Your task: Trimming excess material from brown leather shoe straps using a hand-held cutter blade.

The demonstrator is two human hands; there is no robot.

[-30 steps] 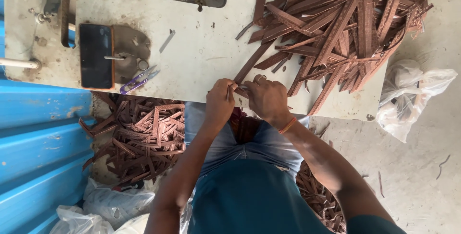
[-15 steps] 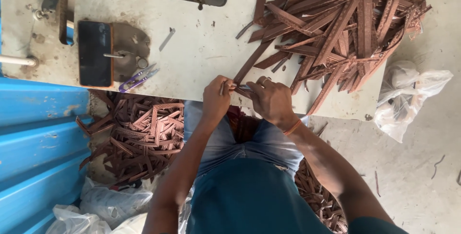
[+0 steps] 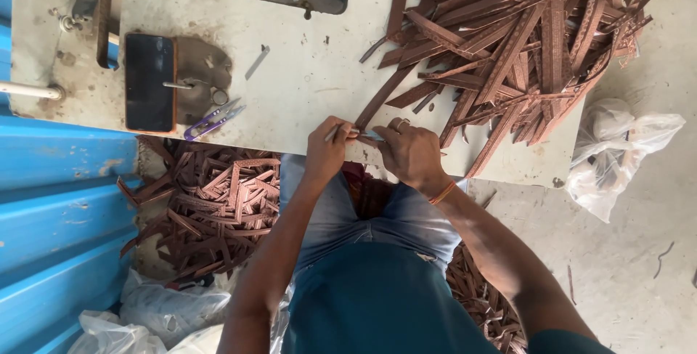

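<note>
Left hand [image 3: 328, 152] and right hand [image 3: 411, 153] both pinching one brown strap [image 3: 377, 107] at the table [image 3: 305, 85] edge, beside the strap pile [image 3: 515, 42]

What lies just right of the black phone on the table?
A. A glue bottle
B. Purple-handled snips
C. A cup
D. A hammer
B: the purple-handled snips lie on the table just right of the phone, near its lower corner.

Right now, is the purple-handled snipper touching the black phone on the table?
Apart. The head view shows bare table between the purple-handled snipper and the black phone.
</note>
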